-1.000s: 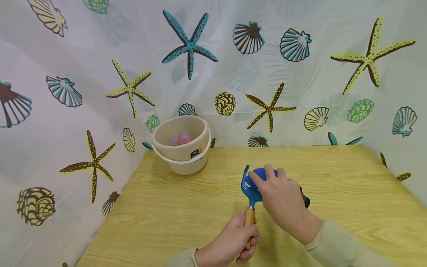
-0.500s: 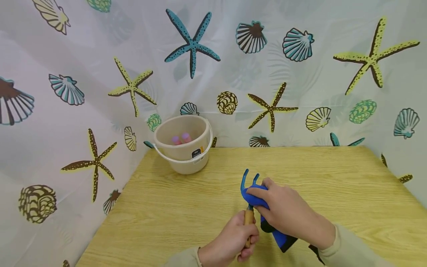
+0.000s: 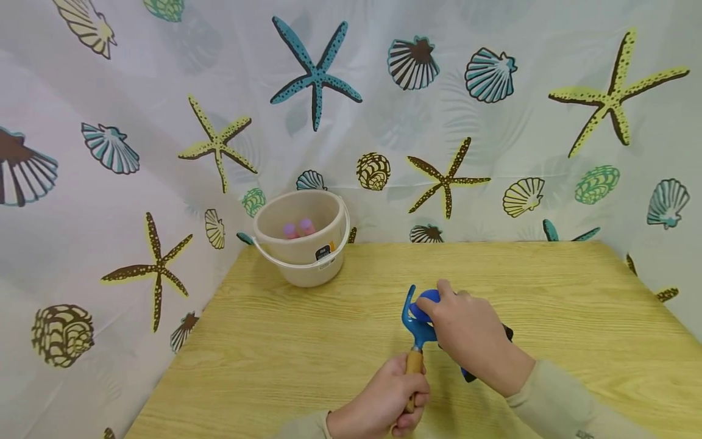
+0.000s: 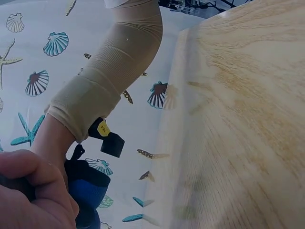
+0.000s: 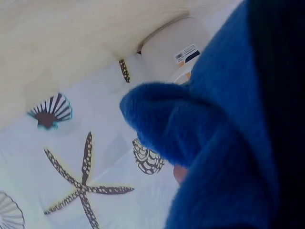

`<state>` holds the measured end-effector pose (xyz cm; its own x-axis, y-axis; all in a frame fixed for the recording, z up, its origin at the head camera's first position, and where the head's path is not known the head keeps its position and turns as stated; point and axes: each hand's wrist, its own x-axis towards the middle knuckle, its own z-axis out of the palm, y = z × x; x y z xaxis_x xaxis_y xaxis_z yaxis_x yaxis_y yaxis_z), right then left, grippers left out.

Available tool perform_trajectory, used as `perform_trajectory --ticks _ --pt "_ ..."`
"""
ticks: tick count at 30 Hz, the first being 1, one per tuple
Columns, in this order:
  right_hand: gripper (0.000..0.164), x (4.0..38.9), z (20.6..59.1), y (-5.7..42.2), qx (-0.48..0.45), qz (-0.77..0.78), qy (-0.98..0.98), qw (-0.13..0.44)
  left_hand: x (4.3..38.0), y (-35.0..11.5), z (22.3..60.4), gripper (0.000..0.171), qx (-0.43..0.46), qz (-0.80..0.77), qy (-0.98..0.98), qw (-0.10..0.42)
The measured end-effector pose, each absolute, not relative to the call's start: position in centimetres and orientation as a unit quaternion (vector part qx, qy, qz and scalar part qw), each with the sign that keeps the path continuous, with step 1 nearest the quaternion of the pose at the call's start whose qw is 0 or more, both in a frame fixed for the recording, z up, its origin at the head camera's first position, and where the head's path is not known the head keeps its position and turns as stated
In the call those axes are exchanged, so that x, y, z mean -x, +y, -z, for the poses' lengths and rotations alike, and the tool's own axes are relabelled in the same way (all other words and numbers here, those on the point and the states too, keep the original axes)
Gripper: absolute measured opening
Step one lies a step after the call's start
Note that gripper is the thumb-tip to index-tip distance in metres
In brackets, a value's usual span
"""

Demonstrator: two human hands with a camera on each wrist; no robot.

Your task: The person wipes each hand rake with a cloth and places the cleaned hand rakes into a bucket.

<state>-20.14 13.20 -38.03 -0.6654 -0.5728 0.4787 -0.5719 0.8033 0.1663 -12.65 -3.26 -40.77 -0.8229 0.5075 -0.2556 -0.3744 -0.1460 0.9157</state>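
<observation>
My left hand (image 3: 386, 393) grips the wooden handle of a small garden hand fork (image 3: 421, 333), its blue metal head pointing up and away from me. At the head, my right hand (image 3: 471, 335) pinches a blue cloth (image 3: 430, 297) with black edging against the prongs. One curved prong stands free on the left; the others are hidden by cloth and fingers. Loose black-edged cloth hangs below the right hand. In the left wrist view, the left fingers (image 4: 45, 183) curl in front of the cloth (image 4: 88, 191). Plush blue cloth (image 5: 214, 138) fills much of the right wrist view.
A cream bucket (image 3: 298, 262) with a white handle stands at the back left of the wood-grain table (image 3: 263, 347), holding pink things with lilac tops. A curtain (image 3: 356, 122) printed with starfish and shells hangs behind and at the sides.
The right hand and cloth covered the fork's base half a second ago; now they sit farther up, on the right-hand prongs. The left hand keeps its grip, and the fork has shifted slightly right.
</observation>
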Motion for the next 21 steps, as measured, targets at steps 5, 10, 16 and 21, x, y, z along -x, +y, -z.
perform_trajectory --ticks 5,10,16,21 --pt "0.022 20.9 37.9 13.5 -0.309 0.029 -0.903 0.296 12.7 -3.3 40.9 0.018 -0.052 -0.762 0.572 0.298" --pt "0.029 21.3 37.3 13.7 -0.302 0.004 -0.914 0.270 12.9 -3.6 41.1 0.017 -0.036 -0.764 0.558 0.321" --pt "0.037 19.7 36.3 12.7 -0.330 -0.045 -0.916 0.225 13.0 -3.9 41.4 0.018 -0.053 -0.769 0.559 0.304" --pt "0.036 18.5 35.7 11.0 -0.368 -0.049 -0.907 0.197 13.2 -4.2 41.3 0.015 -0.091 -0.766 0.564 0.295"
